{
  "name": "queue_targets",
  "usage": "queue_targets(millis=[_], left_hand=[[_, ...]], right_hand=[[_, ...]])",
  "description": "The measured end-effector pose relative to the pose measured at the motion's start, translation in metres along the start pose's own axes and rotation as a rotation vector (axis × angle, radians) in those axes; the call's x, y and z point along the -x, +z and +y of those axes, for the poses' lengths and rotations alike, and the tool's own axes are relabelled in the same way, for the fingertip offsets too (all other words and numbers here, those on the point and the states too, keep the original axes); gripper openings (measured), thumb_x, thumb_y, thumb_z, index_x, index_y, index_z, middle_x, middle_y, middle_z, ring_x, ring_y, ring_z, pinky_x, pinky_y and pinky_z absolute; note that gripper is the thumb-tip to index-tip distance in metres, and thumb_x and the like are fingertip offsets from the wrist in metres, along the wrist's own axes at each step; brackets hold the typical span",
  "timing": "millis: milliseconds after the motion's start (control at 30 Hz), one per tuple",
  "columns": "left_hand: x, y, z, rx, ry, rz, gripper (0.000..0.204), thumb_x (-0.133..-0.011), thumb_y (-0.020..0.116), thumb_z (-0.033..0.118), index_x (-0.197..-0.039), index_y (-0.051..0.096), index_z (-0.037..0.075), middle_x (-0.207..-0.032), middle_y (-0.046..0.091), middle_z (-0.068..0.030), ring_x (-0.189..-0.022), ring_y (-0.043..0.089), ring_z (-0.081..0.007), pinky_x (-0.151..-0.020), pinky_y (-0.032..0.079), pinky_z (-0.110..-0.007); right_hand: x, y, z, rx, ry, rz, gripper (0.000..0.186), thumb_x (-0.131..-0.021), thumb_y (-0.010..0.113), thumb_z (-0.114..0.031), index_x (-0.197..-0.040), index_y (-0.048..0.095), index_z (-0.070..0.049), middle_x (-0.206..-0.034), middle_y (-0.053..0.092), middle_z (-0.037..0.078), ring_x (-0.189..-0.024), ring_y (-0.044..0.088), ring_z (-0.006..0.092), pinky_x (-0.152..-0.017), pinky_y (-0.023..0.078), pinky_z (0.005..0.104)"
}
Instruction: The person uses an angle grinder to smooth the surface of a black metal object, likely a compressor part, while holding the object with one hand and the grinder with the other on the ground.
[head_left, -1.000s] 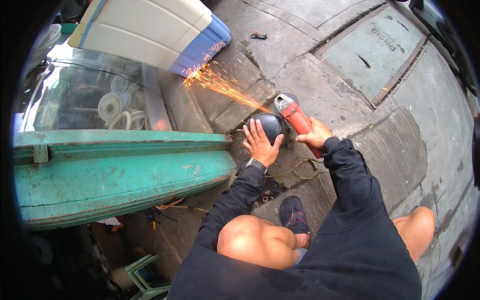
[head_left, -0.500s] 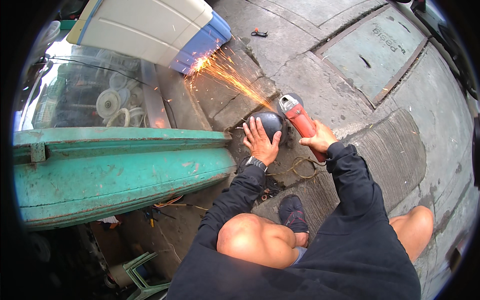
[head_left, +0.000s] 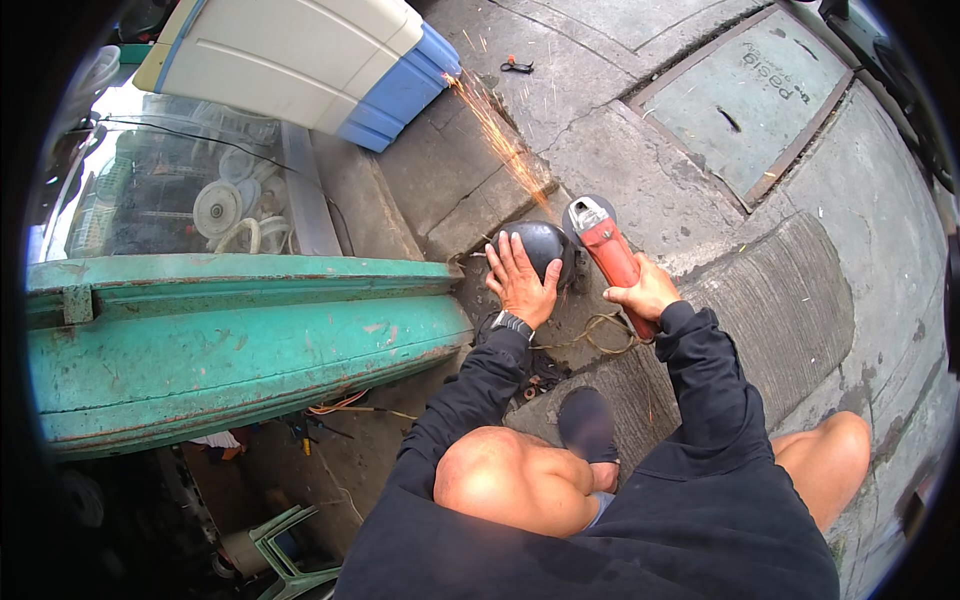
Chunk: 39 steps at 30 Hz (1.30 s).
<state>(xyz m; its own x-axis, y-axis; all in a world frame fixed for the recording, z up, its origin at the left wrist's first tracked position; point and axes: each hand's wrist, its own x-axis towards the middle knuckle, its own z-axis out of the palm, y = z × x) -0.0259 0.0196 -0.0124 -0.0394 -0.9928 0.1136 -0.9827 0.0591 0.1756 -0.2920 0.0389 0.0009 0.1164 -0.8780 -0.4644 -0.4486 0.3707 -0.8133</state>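
Observation:
My left hand [head_left: 523, 285] lies open, fingers spread, on a dark, glossy rounded object [head_left: 540, 245], steadying it on the concrete. My right hand [head_left: 645, 290] is closed round the body of a red angle grinder [head_left: 608, 252], whose head and disc are just right of the dark object. A thin spray of sparks [head_left: 510, 150] streaks up and left from there. A yellowish cord [head_left: 605, 332] loops below the grinder.
A green metal ledge [head_left: 240, 340] runs along the left, with a glass case [head_left: 215, 170] behind it. A white-and-blue cooler [head_left: 300, 60] stands at the top left. A small black tool [head_left: 517, 67] lies on the pavement. A metal cover [head_left: 740, 110] is at the upper right.
My right hand and the grinder have shifted slightly right and down. The spark spray has thinned, turned steeper, and the bright burst against the cooler is gone.

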Motion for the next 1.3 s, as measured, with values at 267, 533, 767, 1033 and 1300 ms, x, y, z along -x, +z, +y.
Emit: queue_targets(millis=[267, 533, 767, 1033, 1300], left_hand=[[0.001, 0.0, 0.001, -0.016, 0.008, 0.007, 0.094, -0.102, 0.053, 0.065, -0.163, 0.025, 0.0, -0.171, 0.022, -0.0236, -0.158, 0.013, -0.0492, -0.116, 0.021, -0.068], [0.001, 0.0, 0.003, -0.03, 0.007, 0.012, 0.095, -0.101, 0.055, 0.065, -0.164, 0.024, 0.0, -0.171, 0.022, -0.0235, -0.159, 0.013, -0.0491, -0.117, 0.022, -0.066], [0.0, 0.0, 0.001, -0.027, 0.01, 0.024, 0.095, -0.101, 0.056, 0.064, -0.164, 0.025, 0.0, -0.171, 0.021, -0.0234, -0.159, 0.013, -0.049, -0.117, 0.021, -0.066], [0.001, -0.001, 0.003, 0.004, 0.007, 0.031, 0.094, -0.101, 0.056, 0.063, -0.163, 0.025, 0.0, -0.17, 0.022, -0.0236, -0.158, 0.012, -0.0491, -0.117, 0.021, -0.067], [0.0, -0.001, 0.002, 0.0, 0.002, 0.019, 0.094, -0.101, 0.056, 0.064, -0.163, 0.026, -0.001, -0.17, 0.022, -0.0239, -0.158, 0.012, -0.0498, -0.117, 0.02, -0.068]], right_hand=[[-0.031, 0.001, -0.004, -0.016, -0.011, -0.051, 0.091, -0.069, 0.092, -0.046, -0.134, 0.056, 0.006, -0.122, 0.07, 0.029, -0.115, 0.069, 0.0409, -0.099, 0.053, 0.0451], [-0.058, 0.005, -0.027, 0.044, -0.047, -0.055, 0.084, -0.069, 0.092, -0.043, -0.13, 0.059, 0.004, -0.117, 0.072, 0.026, -0.109, 0.071, 0.0384, -0.095, 0.055, 0.0441], [-0.054, 0.003, -0.02, 0.033, -0.043, -0.055, 0.087, -0.068, 0.092, -0.044, -0.131, 0.058, 0.004, -0.121, 0.071, 0.029, -0.113, 0.071, 0.0415, -0.098, 0.054, 0.0456], [-0.015, -0.007, -0.01, 0.033, -0.022, -0.01, 0.086, -0.068, 0.092, -0.045, -0.13, 0.057, 0.004, -0.119, 0.071, 0.029, -0.112, 0.07, 0.0421, -0.097, 0.054, 0.0468], [-0.003, -0.004, -0.001, 0.041, -0.007, -0.009, 0.088, -0.069, 0.092, -0.046, -0.131, 0.057, 0.005, -0.118, 0.071, 0.029, -0.113, 0.07, 0.0426, -0.097, 0.054, 0.047]])
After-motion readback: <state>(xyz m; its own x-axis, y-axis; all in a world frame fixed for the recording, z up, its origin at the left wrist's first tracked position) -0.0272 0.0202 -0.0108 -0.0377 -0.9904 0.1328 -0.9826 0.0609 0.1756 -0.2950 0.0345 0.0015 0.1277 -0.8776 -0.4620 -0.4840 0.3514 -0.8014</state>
